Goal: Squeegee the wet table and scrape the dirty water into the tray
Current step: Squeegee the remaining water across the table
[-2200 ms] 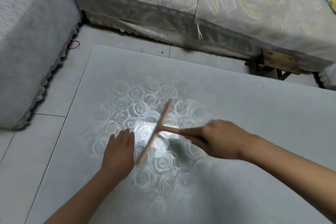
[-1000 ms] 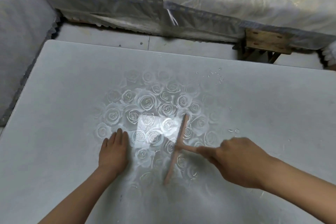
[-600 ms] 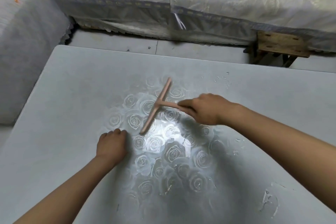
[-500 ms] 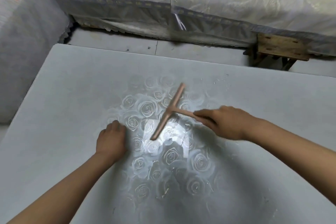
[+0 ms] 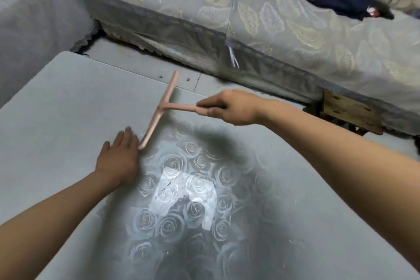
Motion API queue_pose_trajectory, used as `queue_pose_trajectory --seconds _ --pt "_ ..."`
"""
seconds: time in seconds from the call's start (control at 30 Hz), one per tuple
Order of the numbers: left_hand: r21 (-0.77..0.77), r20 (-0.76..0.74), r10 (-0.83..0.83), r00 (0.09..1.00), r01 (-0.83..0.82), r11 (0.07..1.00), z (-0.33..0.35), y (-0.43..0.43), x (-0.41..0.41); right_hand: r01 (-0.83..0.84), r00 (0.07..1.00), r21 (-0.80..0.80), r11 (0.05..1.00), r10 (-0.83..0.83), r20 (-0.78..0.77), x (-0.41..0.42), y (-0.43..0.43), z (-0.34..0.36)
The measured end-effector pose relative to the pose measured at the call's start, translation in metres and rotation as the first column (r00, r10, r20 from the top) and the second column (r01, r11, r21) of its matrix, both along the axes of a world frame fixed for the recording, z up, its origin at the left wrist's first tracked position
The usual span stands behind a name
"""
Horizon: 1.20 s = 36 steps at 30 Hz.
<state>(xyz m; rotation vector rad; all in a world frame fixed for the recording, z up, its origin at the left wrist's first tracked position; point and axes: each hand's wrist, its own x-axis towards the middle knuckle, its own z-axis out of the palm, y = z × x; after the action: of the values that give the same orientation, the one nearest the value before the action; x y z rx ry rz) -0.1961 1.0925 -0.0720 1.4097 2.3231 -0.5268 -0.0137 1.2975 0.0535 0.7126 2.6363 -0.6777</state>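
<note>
Pink squeegee handle clasped in right grip, blade tip beside flat, spread left grip.

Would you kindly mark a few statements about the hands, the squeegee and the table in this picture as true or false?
1. The right hand grips the squeegee by its handle. True.
2. The left hand lies flat on the table. True.
3. The left hand holds the squeegee too. False: its fingers lie straight beside the squeegee's near end.
4. The squeegee is blue. False: it is pink.
</note>
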Motion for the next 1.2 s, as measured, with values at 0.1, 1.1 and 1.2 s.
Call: queue_pose_trajectory --seconds 0.1,1.1,1.2 --pt "-0.006 0.032 -0.018 0.999 0.018 1.000 -0.007 0.013 -0.009 -0.002 0.999 -0.018 1.000 0.003 0.046 -0.028 0.010 -0.019" --pt "-0.265 0.242 -0.050 0.969 0.115 0.957 0.014 0.039 -0.032 0.356 0.873 0.073 0.932 -0.359 0.330 0.130 -0.053 0.015" --pt "-0.273 0.218 -0.048 0.975 0.108 0.956 0.014 0.042 -0.031 0.373 0.888 0.109 0.922 -0.388 0.247 0.110 -0.058 0.025"
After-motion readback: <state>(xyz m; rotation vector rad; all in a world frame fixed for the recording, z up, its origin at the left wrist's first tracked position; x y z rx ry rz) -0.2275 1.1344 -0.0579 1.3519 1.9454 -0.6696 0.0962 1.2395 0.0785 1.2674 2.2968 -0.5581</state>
